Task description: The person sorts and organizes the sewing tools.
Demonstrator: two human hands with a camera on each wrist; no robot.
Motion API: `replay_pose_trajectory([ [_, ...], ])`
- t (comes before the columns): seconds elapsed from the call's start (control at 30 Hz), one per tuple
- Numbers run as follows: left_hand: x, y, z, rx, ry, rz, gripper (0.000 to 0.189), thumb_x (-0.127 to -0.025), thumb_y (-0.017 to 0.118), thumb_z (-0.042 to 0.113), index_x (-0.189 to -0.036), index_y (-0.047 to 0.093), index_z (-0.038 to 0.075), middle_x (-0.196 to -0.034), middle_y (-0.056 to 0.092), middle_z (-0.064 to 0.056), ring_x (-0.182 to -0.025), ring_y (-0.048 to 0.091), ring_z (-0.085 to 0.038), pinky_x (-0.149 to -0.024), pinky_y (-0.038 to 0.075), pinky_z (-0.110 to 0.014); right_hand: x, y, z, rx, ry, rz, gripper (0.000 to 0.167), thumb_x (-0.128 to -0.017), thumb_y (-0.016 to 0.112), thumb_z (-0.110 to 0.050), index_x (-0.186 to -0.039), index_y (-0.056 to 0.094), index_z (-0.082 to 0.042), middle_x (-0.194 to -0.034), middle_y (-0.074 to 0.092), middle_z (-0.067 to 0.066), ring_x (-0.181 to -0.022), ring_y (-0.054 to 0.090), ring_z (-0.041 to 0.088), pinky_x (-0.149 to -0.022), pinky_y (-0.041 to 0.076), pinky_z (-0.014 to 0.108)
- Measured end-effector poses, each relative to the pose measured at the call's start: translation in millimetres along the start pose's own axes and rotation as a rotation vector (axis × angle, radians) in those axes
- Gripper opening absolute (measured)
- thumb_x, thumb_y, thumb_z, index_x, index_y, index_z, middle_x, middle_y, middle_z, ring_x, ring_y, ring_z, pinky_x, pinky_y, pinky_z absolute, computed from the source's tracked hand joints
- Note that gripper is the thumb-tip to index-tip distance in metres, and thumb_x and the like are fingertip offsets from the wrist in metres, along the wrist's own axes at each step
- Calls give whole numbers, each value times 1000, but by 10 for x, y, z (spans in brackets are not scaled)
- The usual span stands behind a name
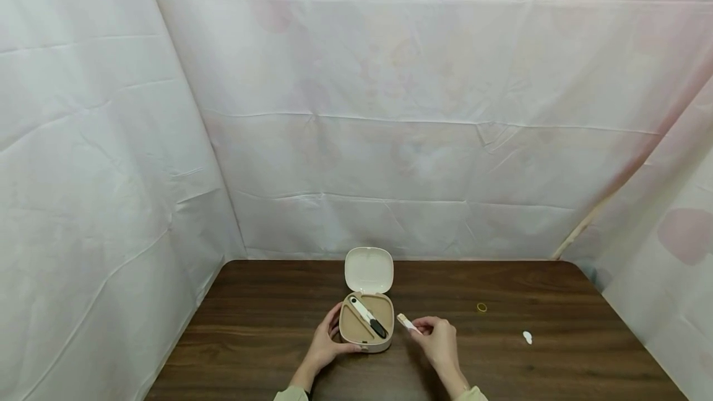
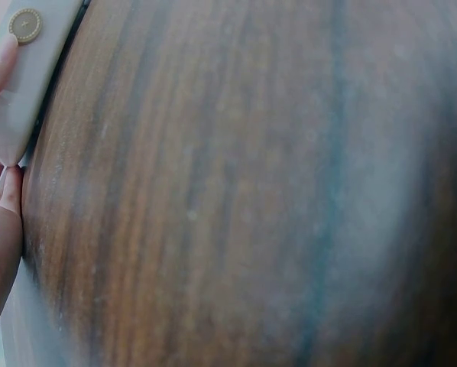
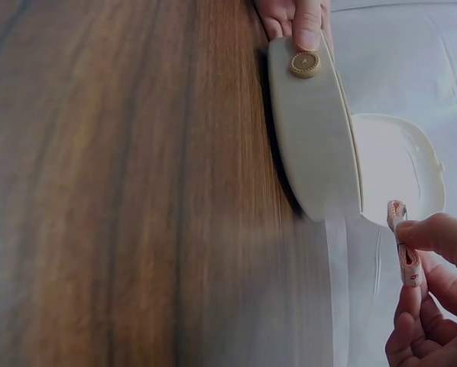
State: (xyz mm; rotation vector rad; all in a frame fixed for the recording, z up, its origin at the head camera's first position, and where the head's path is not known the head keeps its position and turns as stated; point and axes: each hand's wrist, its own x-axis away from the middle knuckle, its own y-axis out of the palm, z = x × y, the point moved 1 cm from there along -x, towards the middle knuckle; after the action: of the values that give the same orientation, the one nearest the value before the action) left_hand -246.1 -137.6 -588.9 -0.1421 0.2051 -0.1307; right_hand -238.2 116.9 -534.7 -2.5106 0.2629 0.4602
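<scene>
A cream box [image 1: 376, 348] stands on the table with its hinged lid [image 1: 369, 270] raised at the back. Inside sits a beige tray [image 1: 383, 306] with compartments, and a slim white-and-black tool [image 1: 364, 313] lies diagonally across it. My left hand [image 1: 325, 342] grips the box at its left side, the thumb along the front by a round button clasp [image 3: 304, 63]. Just right of the box, my right hand [image 1: 439, 340] pinches a small folded measuring tape [image 3: 410, 265] between thumb and fingers; its far end points toward the box.
On the dark wooden table [image 1: 267, 302], a yellow ring [image 1: 481, 311] lies to the right of the right hand. Farther right is a small white flat piece [image 1: 527, 337]. Pale fabric [image 1: 390, 159] hangs behind the table and along both sides.
</scene>
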Motion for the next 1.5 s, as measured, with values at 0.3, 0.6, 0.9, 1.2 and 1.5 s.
replay_pose_trajectory([
  [0.3,53,19,255,-11,-17,-8,98,-59,82,7,-136,23,-6,-137,27,-26,-122,30,-38,-93,36,-25,-101,139,-54,-10,-12,-28,11,-60,75,0,-67,68,-4,-58,59,-2,-49,48,3,-45,41,17],
  [0.6,22,5,81,-1,-10,2,100,-57,83,9,-137,24,-2,-137,28,-23,-122,31,-36,-93,37,-26,-166,315,-80,-35,-54,-39,10,-61,75,1,-66,67,-3,-59,57,-2,-50,46,1,-45,41,17],
  [0.9,-6,0,-61,-2,13,6,101,-57,83,12,-138,24,1,-139,28,-20,-123,31,-34,-94,36,-25,-231,466,-137,-28,-80,-28,10,-61,75,0,-66,67,-4,-59,55,-2,-52,46,4,-46,41,18],
  [1.2,-11,1,-52,-2,14,0,101,-57,83,12,-138,23,-1,-138,29,-21,-123,32,-34,-94,36,-28,-291,607,-205,-14,-108,-30,11,-61,77,-2,-65,66,-3,-59,55,0,-52,45,4,-46,40,18],
  [1.5,-6,7,-48,-19,32,3,100,-57,83,11,-137,25,-2,-136,31,-22,-121,33,-36,-93,38,-28,-339,690,-254,8,-74,-53,9,-64,75,-2,-66,66,-3,-61,55,0,-53,47,6,-46,41,18],
])
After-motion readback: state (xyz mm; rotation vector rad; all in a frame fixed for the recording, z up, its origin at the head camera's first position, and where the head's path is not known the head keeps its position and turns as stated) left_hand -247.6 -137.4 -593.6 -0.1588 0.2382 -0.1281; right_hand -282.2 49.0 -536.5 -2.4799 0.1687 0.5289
